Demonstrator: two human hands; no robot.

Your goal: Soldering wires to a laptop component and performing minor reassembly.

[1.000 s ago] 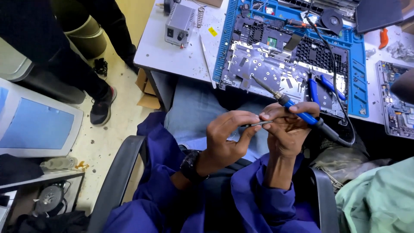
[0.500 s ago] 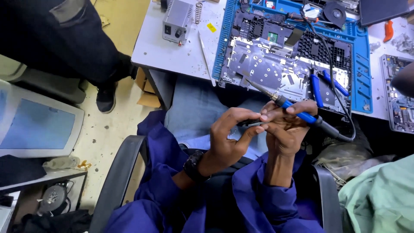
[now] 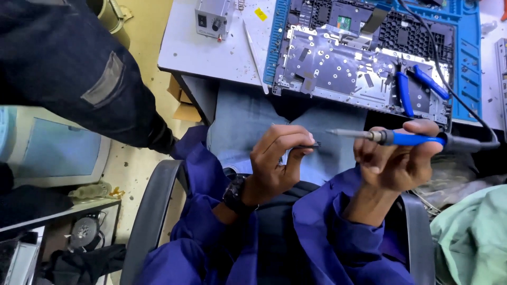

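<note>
Centrally, just right of frame middle, the soldering iron lies horizontal, its metal tip pointing left and its blue grip clasped in the right hand; a black cable runs from its rear up toward the upper right. The left hand pinches a small dark part between thumb and fingertips, just left of the tip and apart from it. A dark wristwatch sits on the left wrist. Above, a bare laptop chassis rests on a blue work mat with blue-handled pliers on it. A grey control unit stands at upper centre-left on the white table.
</note>
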